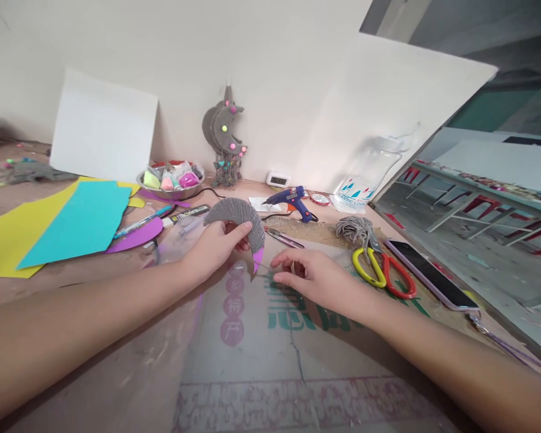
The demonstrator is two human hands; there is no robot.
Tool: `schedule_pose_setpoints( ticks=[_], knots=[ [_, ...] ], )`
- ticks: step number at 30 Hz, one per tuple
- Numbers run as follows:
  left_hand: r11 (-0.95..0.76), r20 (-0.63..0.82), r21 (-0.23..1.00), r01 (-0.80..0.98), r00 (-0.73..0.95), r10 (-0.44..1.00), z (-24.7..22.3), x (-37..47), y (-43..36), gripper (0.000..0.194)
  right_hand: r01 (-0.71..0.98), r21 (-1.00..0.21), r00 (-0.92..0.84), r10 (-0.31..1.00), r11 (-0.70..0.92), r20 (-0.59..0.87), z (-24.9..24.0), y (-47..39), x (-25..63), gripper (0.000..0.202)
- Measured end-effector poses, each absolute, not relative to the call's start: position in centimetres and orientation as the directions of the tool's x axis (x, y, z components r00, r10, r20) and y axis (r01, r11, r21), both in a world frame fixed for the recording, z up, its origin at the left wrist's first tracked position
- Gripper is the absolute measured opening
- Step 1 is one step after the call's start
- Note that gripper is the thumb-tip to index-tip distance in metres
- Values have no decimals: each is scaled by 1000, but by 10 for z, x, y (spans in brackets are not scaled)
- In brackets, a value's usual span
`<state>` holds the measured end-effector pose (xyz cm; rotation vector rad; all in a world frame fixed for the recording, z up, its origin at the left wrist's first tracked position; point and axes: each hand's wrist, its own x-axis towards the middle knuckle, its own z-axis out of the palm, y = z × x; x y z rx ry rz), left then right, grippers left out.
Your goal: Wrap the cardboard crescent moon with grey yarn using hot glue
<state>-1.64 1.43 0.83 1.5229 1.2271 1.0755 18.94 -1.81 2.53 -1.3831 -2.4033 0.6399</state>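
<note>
While the left hand [216, 249] pinches a yarn-wrapped crescent [252, 228], the right hand [304, 272] curls at the crescent's four o'clock; whether it grips yarn [298, 356] cannot be told.

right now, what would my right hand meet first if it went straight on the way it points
Probably the purple tip of the grey crescent in your left hand, a short gap from your right hand, though one view leaves depth unclear.

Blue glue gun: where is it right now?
In the head view, the blue glue gun lies beyond the right hand, just right of the small white clock.
</note>
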Motion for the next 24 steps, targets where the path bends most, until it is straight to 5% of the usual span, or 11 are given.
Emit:
schedule_pose_setpoints(
  ticks=[7,14,24],
  knots=[
    [-143,114,950,276,119,986,11,-16,12,37,708,-535,-453,878,461,157,26,-23,186,20],
    [-95,65,938,334,100,993,19,-14,7,37,556,-744,-250,928,371,276,17,-9,192,24],
    [-161,132,933,321,111,985,16,-16,7,38,431,-897,-391,916,93,-93,25,-26,174,29]
  ],
)
